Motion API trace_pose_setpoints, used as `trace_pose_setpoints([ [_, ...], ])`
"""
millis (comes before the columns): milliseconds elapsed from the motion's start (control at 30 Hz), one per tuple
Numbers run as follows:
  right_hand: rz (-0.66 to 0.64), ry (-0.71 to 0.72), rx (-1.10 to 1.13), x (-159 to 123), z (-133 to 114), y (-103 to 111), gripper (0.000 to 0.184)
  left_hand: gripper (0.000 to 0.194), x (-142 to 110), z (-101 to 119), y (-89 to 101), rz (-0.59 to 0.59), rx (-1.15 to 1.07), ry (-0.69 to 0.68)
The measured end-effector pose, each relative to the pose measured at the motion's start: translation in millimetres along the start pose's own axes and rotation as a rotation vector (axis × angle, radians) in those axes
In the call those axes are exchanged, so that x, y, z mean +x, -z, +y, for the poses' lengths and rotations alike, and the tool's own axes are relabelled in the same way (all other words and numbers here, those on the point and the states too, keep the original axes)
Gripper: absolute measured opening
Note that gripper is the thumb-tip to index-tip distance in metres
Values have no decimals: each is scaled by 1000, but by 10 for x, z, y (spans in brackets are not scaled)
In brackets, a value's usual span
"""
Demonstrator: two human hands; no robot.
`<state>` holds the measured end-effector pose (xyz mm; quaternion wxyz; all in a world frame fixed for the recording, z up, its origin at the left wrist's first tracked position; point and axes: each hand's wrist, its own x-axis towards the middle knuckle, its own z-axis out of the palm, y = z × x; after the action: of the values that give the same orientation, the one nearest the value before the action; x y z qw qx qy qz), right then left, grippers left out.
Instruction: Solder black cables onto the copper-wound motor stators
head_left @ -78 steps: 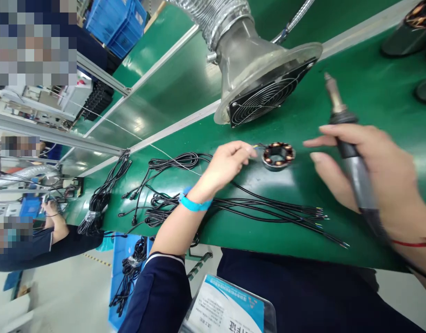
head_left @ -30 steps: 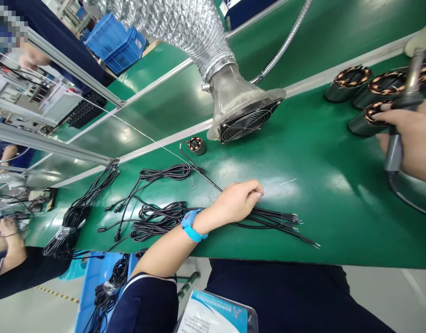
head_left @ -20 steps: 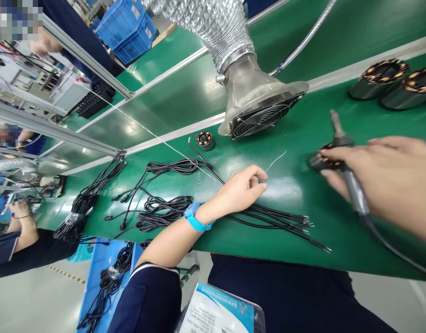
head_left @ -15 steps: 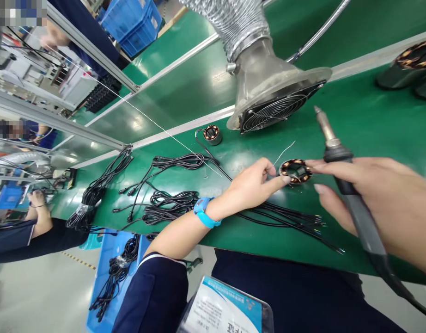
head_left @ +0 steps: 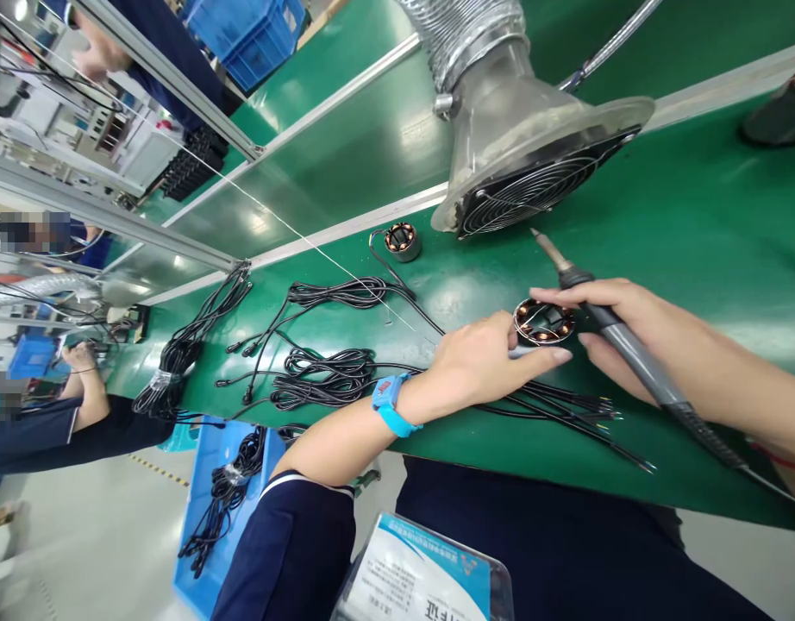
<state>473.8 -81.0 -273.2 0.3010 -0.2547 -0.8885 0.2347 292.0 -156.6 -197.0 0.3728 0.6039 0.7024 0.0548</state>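
Note:
A ring-shaped motor stator (head_left: 543, 337) with copper windings is between my two hands, low over the green bench. My left hand (head_left: 478, 358), with a blue band at the wrist, grips its left side, thumb stretched along the near edge. My right hand (head_left: 630, 332) is closed around a soldering iron (head_left: 636, 358), its tip pointing up and left, away from the ring. The right fingertips touch or nearly touch the ring's right side. A thin silvery wire (head_left: 346, 274) slants down from the upper left and ends near my left hand.
A fume extractor hood (head_left: 546, 164) hangs over the bench beyond the iron. Another stator (head_left: 403, 243) with a cable stands behind coiled black cables (head_left: 323, 375). A cable bundle (head_left: 178, 345) lies left, above a blue bin (head_left: 200, 509). Co-workers' arms (head_left: 87, 379) appear at far left.
My right hand and the iron have shifted left, and the iron leans further left. My left thumb has come off the ring's face. The loose wire end no longer sticks up above my left hand.

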Motion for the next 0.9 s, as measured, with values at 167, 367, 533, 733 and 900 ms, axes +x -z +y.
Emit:
trace_pose_setpoints([
  [167,64,50,-142,-40,-148,71,40,45,19,1,-17,-45,3,-22],
  [367,61,79,-298,-142,-322,189,41,16,58,-248,142,-60,-25,-247],
  [533,103,61,-247,-161,-349,124,42,14,147,-311,242,-132,-475,-115],
  [733,134,49,-207,-132,-289,-20,42,19,327,-169,133,-267,-977,-15],
  [900,169,16,-167,-152,-269,-19,44,23,361,-94,95,-144,-811,-165],
])
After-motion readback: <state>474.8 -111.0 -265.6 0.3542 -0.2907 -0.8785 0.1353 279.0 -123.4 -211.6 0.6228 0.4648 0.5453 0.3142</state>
